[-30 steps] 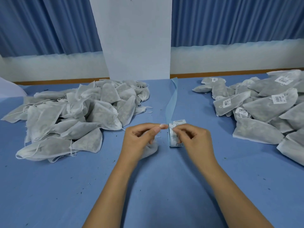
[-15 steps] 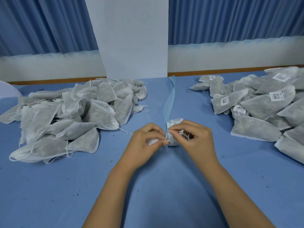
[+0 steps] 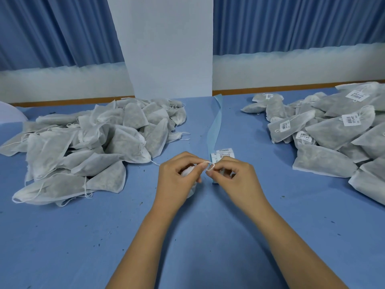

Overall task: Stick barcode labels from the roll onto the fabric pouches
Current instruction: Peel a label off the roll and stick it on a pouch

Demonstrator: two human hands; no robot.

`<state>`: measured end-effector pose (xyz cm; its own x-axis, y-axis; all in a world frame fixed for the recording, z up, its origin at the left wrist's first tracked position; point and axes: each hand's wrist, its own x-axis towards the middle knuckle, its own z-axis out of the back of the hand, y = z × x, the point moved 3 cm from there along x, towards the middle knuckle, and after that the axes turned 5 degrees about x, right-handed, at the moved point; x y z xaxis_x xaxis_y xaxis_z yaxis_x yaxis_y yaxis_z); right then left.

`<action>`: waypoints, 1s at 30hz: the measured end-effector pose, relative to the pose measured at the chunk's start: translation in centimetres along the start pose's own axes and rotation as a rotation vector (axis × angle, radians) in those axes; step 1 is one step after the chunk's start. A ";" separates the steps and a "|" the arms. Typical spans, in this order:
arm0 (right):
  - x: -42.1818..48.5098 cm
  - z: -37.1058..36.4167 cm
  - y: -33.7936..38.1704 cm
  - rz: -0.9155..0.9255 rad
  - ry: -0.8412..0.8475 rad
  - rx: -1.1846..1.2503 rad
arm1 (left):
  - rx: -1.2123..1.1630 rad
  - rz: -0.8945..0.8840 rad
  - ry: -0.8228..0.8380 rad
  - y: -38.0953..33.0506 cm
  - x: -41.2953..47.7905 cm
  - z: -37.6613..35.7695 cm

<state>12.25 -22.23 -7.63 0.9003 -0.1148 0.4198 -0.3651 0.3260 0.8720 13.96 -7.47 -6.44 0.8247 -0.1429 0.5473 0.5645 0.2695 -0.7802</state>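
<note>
The left hand (image 3: 177,180) curls round a pouch (image 3: 187,173), mostly hidden under its palm; the right hand (image 3: 237,180) pinches the string loop (image 3: 210,166) between the two hands, just near of the label roll (image 3: 223,153); an unlabelled pile (image 3: 83,147) lies left and a labelled pile (image 3: 333,134) right on the table (image 3: 187,236)

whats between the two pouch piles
In the head view: the label roll, its blue strip, and the left hand and right hand pinching a string loop.
</note>
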 end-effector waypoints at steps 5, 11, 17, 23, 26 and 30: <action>-0.2 0.3 0.6 0.039 -0.010 0.054 | -0.046 0.116 0.009 0.3 -0.1 0.1; -0.1 0.4 1.1 0.099 -0.051 0.025 | -0.145 0.216 0.086 0.5 -0.1 -0.2; -0.2 0.2 1.0 0.135 -0.019 -0.041 | -0.466 0.447 0.154 0.6 -0.2 -1.5; -0.5 0.9 2.4 0.347 -0.112 -0.015 | -0.505 0.493 0.061 0.7 0.0 -1.2; -0.6 0.6 2.3 0.392 -0.125 -0.092 | -0.492 0.489 0.090 0.8 0.0 -1.3; -0.7 0.6 2.1 0.430 -0.179 -0.162 | -0.409 0.450 0.104 1.3 0.0 -1.1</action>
<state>10.75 -22.06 -5.96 0.6160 -0.0925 0.7823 -0.6403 0.5197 0.5657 14.69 -8.13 -7.78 0.9728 -0.1976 0.1213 0.1117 -0.0591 -0.9920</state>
